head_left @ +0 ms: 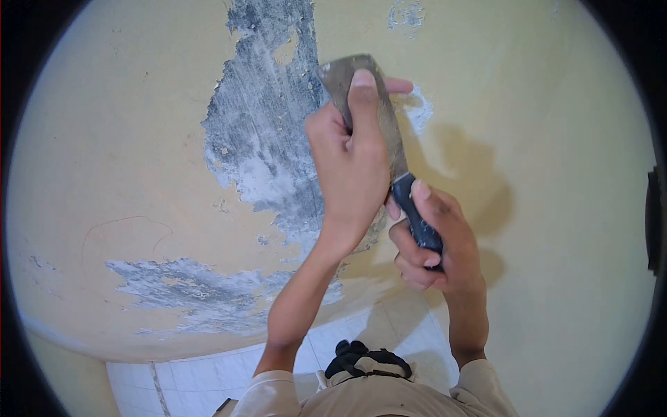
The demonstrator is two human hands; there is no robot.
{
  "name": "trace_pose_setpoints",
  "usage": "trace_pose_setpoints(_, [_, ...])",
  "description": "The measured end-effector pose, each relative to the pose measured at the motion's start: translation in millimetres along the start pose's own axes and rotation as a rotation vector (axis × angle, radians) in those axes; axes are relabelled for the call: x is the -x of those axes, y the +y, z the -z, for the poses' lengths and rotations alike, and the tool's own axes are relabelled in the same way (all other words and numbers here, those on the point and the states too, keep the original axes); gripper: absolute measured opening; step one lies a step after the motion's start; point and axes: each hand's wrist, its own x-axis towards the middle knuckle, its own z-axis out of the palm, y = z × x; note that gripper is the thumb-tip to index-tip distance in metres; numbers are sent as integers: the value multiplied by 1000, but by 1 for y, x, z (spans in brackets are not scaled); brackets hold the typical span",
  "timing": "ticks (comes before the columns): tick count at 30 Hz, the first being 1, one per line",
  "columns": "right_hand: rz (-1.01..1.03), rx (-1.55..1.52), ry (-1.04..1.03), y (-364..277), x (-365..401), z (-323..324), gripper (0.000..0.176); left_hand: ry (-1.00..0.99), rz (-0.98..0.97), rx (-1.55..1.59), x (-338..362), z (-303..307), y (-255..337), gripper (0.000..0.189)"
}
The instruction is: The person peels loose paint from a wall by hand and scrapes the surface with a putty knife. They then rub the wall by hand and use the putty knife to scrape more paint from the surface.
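Note:
A paint scraper (pixel 394 142) with a broad, worn metal blade and a dark handle is held up in front of the wall. My right hand (pixel 448 240) is closed round its handle, thumb along the upper side. Higher up, my left hand (pixel 351 167) pinches the blade, with its thumb flat on the metal face and a fingertip showing past the far edge. The remaining left fingers are mostly hidden behind the blade. Behind the hands, the yellowish wall (pixel 556 174) has a large stripped grey patch (pixel 260 111) with ragged edges of peeling paint.
A second stripped patch (pixel 201 292) lies low on the wall at left. Smaller bare spots (pixel 406 15) show near the top. White floor tiles (pixel 201 379) run along the bottom. A dark object (pixel 652 222) juts in at the right edge.

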Motion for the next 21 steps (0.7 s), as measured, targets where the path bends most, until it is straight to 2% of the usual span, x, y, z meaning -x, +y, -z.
trace_pose_setpoints(1, [-2, 9, 5, 3, 4, 4, 42, 3, 1, 10, 8, 2, -8, 46])
trace_pose_setpoints(3, [-107, 31, -50, 18, 11, 22, 41, 88, -147, -92, 22, 6, -34, 46])
trace_pose_setpoints(4, [-113, 28, -70, 21, 8, 25, 42, 88, -160, -93, 17, 5, -30, 46])
trace_pose_setpoints(7, [-64, -11, -88, -3, 0, 14, 42, 101, -84, -69, 10, -3, -10, 45])
trace_pose_setpoints(9, [-106, -43, -110, 0, 6, 17, 42, 64, 34, -20, 9, -3, -1, 45])
trace_pose_setpoints(12, [-126, -49, -176, 18, 7, 34, 41, 145, -93, -126, 33, 4, -38, 47])
trace_pose_setpoints(13, [-137, -14, -192, 20, 6, 39, 41, 160, -108, -141, 26, 3, -31, 47])
trace_pose_setpoints(15, [-116, 55, -196, 1, 0, 29, 39, 134, -49, -171, 13, -2, -12, 47])
trace_pose_setpoints(17, [-71, -64, -262, -9, -5, 27, 38, 138, -15, -208, 10, -5, -9, 47])
trace_pose_setpoints(21, [-166, -104, -270, 20, 6, 40, 40, 180, 66, -130, 34, -4, -28, 46])
